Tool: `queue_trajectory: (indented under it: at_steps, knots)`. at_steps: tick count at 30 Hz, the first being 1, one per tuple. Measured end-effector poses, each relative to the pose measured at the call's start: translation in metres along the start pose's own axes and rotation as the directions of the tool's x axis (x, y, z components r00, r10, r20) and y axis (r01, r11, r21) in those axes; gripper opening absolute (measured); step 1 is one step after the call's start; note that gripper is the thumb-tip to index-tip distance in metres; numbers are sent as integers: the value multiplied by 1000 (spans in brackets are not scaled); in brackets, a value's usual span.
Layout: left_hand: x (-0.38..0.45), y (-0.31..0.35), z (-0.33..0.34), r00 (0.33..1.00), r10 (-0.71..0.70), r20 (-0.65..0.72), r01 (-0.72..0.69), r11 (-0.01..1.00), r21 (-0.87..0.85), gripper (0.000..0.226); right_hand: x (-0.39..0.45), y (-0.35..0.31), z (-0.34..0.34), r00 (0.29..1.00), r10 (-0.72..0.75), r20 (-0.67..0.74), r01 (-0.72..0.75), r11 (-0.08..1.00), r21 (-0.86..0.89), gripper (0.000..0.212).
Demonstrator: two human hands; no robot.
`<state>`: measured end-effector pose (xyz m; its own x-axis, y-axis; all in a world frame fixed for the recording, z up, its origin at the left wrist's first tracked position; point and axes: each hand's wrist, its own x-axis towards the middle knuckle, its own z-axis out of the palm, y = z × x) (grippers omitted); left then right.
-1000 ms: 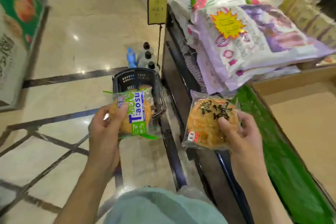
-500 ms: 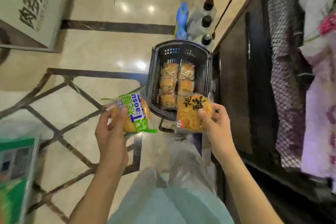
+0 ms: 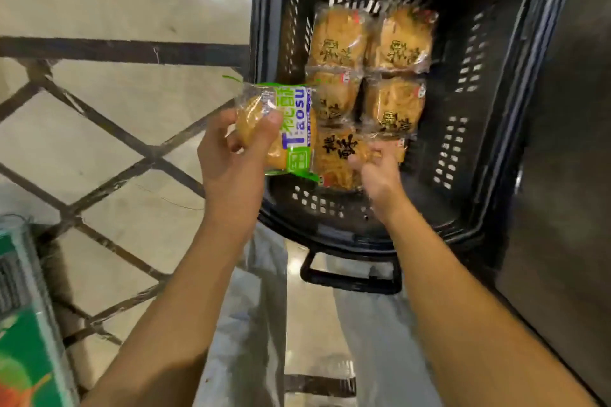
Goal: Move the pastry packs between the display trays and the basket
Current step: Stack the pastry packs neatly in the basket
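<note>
A black plastic basket (image 3: 469, 82) stands on the floor with several clear-wrapped golden pastry packs (image 3: 393, 43) lying flat in two rows on its bottom. My right hand (image 3: 377, 175) reaches into the basket and pinches a pastry pack with black lettering (image 3: 337, 155), which lies at the near left of the rows. My left hand (image 3: 231, 158) grips a pastry pack with a green and white label (image 3: 291, 129). This pack is held upright over the basket's left rim.
A dark metal display stand (image 3: 568, 175) rises right beside the basket. The basket's handle (image 3: 350, 279) hangs down at its near end. A green printed box (image 3: 23, 340) sits at the lower left. Pale floor tiles with dark stripes (image 3: 115, 132) spread to the left.
The view has dropped close to the basket. My right hand has lowered the black-lettered pack from above the near rim to the basket's bottom. My left hand brought the green-labelled pack to the left rim.
</note>
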<state>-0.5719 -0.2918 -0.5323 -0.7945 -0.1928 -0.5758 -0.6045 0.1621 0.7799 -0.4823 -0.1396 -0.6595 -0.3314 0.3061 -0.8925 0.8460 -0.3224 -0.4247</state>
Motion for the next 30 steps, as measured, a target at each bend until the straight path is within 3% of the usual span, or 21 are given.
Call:
queue_trajectory:
  at_steps: [3,5,9,11,13,16,20,23,27,30]
  knots:
    - [49,-33,2,998,59,11,-60,997,50,22,57,27,25,999,52,-10,-52,998,-26,17]
    - [69,-48,-2,995,95,22,-97,993,69,21,84,37,37,999,-46,-15,41,966,-256,16]
    - [78,-57,-9,990,105,94,-112,991,71,21,123,65,45,980,-164,-114,101,898,-428,10]
    - [77,-56,-10,992,82,97,-88,994,63,22,124,67,55,981,-124,-148,24,840,-543,36]
    - [78,-54,-9,992,65,111,-74,994,81,22,115,60,65,967,-81,-243,-70,829,-555,52]
    - [75,-43,-8,989,47,137,-68,986,150,25,100,53,67,957,-85,-277,-84,834,-546,68]
    - [50,-12,-13,973,8,232,-52,982,183,30,32,33,37,969,-119,-218,-21,837,-546,61]
    - [16,33,-13,937,25,349,-99,976,195,30,-55,8,-5,952,-231,-201,63,791,-608,57]
    - [-78,109,-18,778,85,623,-293,926,240,27,-217,-1,-71,835,-384,-395,112,821,-561,55]
    - [-168,155,-17,567,136,812,-468,865,182,14,-351,17,-104,677,-393,-623,86,882,-463,53]
